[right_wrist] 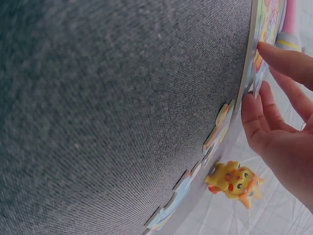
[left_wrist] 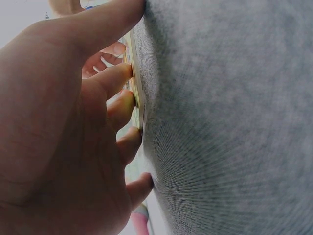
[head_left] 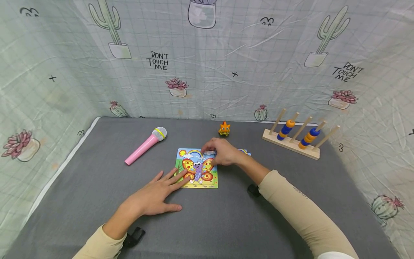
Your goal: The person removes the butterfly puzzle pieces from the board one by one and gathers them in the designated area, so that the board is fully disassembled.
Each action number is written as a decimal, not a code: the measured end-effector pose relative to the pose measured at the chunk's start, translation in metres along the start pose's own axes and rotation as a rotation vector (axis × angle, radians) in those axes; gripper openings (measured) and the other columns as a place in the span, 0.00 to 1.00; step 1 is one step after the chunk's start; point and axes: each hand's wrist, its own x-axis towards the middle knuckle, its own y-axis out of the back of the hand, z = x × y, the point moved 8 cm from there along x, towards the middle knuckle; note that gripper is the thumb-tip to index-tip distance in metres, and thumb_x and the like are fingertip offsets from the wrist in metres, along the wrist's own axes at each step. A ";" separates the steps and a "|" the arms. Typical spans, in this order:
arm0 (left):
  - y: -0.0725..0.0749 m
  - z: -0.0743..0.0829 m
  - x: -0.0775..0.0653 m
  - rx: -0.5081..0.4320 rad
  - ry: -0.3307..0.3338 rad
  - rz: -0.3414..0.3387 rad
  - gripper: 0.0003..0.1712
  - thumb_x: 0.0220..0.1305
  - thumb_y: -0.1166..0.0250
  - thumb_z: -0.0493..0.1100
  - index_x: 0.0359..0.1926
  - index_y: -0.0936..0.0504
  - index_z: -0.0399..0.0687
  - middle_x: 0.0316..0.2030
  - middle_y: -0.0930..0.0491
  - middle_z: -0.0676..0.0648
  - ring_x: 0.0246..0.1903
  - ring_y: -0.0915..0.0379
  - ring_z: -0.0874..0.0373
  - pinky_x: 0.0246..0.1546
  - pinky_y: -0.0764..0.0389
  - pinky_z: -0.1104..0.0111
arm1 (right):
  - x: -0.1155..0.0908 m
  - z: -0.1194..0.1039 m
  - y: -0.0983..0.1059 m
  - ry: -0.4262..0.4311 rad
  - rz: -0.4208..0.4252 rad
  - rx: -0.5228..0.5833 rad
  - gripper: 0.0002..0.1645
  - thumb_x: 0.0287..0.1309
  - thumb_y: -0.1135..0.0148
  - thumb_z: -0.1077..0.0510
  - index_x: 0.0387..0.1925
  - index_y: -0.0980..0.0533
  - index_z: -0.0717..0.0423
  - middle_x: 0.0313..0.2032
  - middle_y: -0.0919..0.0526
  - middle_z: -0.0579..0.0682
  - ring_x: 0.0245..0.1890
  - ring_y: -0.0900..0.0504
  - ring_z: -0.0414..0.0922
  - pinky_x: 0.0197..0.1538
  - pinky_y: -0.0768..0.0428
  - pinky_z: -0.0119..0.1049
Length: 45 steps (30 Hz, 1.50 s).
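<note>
A butterfly jigsaw puzzle (head_left: 198,176) lies flat on the grey table in the head view. My left hand (head_left: 155,196) rests its spread, straight fingertips on the puzzle's left side; the left wrist view shows those fingers (left_wrist: 119,110) along the board's edge. Over the upper right corner, my right hand (head_left: 223,151) pinches a puzzle piece (right_wrist: 257,83) between thumb and fingers, tilted against the board. Loose puzzle pieces (right_wrist: 178,193) lie on the table nearby, mostly hidden behind the right wrist in the head view.
A pink toy microphone (head_left: 142,148) lies to the left. A small orange and yellow toy figure (head_left: 224,128) stands behind the right hand. At the back right is a wooden peg stand (head_left: 291,144) with blue and orange beads. Patterned cloth (head_left: 207,50) hangs behind the table.
</note>
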 end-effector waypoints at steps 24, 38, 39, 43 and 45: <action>-0.001 0.000 0.000 0.000 -0.004 -0.001 0.51 0.66 0.33 0.67 0.83 0.44 0.63 0.84 0.54 0.54 0.83 0.60 0.41 0.76 0.54 0.31 | 0.001 0.006 0.002 -0.033 0.036 -0.007 0.30 0.45 0.19 0.63 0.54 0.14 0.56 0.46 0.17 0.53 0.46 0.20 0.50 0.48 0.21 0.36; 0.001 0.002 -0.001 -0.010 -0.011 0.014 0.51 0.65 0.32 0.65 0.83 0.43 0.62 0.84 0.52 0.53 0.83 0.59 0.40 0.76 0.53 0.31 | 0.000 0.004 0.004 -0.028 0.078 -0.015 0.27 0.47 0.19 0.63 0.52 0.14 0.56 0.46 0.16 0.52 0.42 0.19 0.46 0.46 0.20 0.34; 0.001 0.002 -0.002 -0.011 -0.011 0.013 0.51 0.65 0.32 0.65 0.83 0.43 0.62 0.84 0.52 0.53 0.83 0.59 0.40 0.76 0.53 0.31 | 0.000 0.004 0.004 -0.030 0.077 -0.011 0.27 0.47 0.19 0.63 0.52 0.14 0.56 0.46 0.16 0.52 0.42 0.19 0.46 0.45 0.20 0.34; 0.001 0.002 -0.002 -0.011 -0.009 0.011 0.51 0.65 0.32 0.65 0.83 0.43 0.62 0.84 0.52 0.53 0.83 0.59 0.41 0.76 0.53 0.31 | 0.000 0.005 0.004 -0.038 0.073 -0.004 0.27 0.47 0.20 0.63 0.52 0.14 0.56 0.46 0.16 0.52 0.44 0.19 0.47 0.46 0.21 0.34; 0.001 0.002 -0.002 -0.011 -0.009 0.011 0.51 0.65 0.32 0.65 0.83 0.43 0.62 0.84 0.52 0.53 0.83 0.59 0.41 0.76 0.53 0.31 | 0.000 0.006 0.004 -0.043 0.071 -0.001 0.27 0.47 0.20 0.64 0.52 0.14 0.56 0.46 0.16 0.52 0.44 0.19 0.47 0.46 0.21 0.34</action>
